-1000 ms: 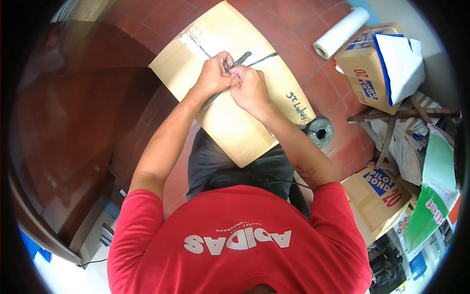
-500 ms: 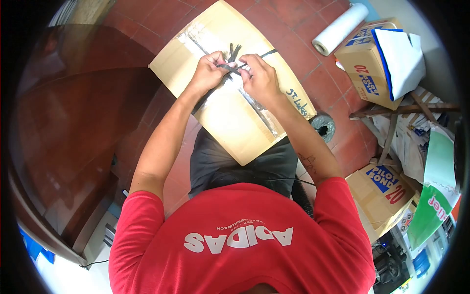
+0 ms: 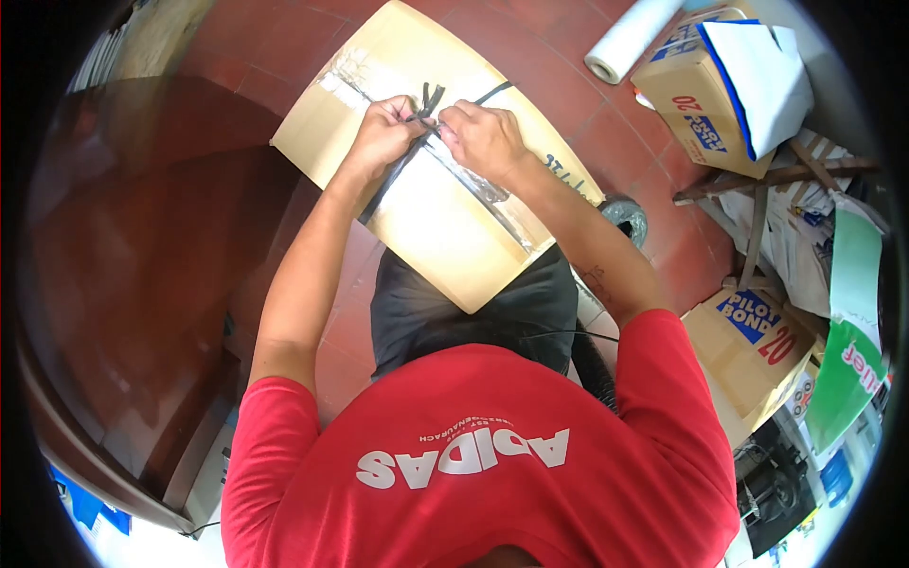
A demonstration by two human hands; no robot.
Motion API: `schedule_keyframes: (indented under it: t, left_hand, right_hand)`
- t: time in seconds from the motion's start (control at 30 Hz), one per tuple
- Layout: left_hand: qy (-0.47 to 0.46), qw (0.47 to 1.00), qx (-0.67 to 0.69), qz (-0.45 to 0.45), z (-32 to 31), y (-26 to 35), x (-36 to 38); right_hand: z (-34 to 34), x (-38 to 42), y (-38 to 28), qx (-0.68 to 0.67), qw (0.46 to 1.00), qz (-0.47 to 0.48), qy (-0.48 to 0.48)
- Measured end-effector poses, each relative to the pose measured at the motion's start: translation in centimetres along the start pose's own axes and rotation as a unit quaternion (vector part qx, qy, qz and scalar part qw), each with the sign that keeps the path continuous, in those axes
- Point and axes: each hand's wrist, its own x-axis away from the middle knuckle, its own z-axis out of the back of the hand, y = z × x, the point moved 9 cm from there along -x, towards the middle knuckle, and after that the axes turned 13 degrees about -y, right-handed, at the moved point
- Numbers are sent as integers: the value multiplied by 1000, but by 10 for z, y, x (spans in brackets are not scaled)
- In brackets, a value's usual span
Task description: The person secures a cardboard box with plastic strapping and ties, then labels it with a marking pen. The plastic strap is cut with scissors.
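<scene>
A tan cardboard box (image 3: pixel 445 256), with handwriting near its right edge, lies across my knees. Clear tape (image 3: pixel 481 185) runs along its top. A black strap (image 3: pixel 390 187) crosses the tape, and its frayed ends stick up at a knot in the middle. My left hand (image 3: pixel 382 138) pinches the strap just left of the knot. Close by on the right, my right hand (image 3: pixel 485 140) has its fingers curled at the strap. The knot is partly hidden by the fingers.
A roll of strapping (image 3: pixel 625 220) stands on the red tiled floor (image 3: pixel 585 118) right of the box. Farther back lies a white roll (image 3: pixel 630 43). Two printed cartons, one upper (image 3: pixel 705 114) and one lower (image 3: pixel 748 355), line the right. Dark wooden furniture (image 3: pixel 142 256) fills the left.
My hands have moved slightly apart, the right one turning more knuckles-up, and the strap's crossing looks drawn tighter. The whole view has shifted a little.
</scene>
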Motion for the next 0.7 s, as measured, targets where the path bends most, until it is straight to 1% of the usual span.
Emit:
schedule_keyframes:
  t: [0.07,0.1,0.13,0.17,0.2,0.27,0.37,0.4,0.47,0.5,0.53,0.57,0.6,0.67,0.7]
  left_hand:
    - [-33,991,-96,87,-2,-2,-1]
    - [-42,991,-73,106,-3,-2,-1]
    - [-42,991,-71,106,2,-1,-3]
    - [-81,986,-61,136,0,-4,-5]
    - [-119,978,-53,163,-3,-7,-8]
    - [-114,977,-66,167,-4,-5,-10]
    - [-138,971,-86,174,-5,-5,-14]
    - [-150,967,-99,182,-6,-6,-15]
    - [-164,961,-112,190,-4,-9,-18]
    - [-179,959,-102,195,-5,-11,-19]
    - [-193,956,-92,199,-7,-11,-19]
    - [-193,957,-91,198,-6,-11,-19]
    - [-199,956,-85,199,-7,-12,-19]
    - [-203,955,-77,200,-6,-10,-20]
    - [-215,953,-67,204,-7,-10,-19]
  right_hand:
    - [11,6,1,-50,992,23,113]
    - [9,7,3,-49,992,24,112]
    - [6,7,10,-38,994,-17,97]
    - [4,9,17,-27,995,-60,81]
    - [4,10,16,-26,995,-60,81]
    - [13,17,4,-23,987,6,161]
    - [14,22,0,-19,983,17,181]
    - [15,25,0,-20,983,16,180]
    - [6,24,-3,21,993,29,113]
    - [7,26,-2,21,993,29,113]
    - [4,27,-3,29,995,32,92]
    - [0,27,-5,38,996,34,70]
    - [0,29,-6,38,996,35,69]
    - [-6,29,-5,36,999,5,29]
    - [-6,29,-7,36,999,6,28]
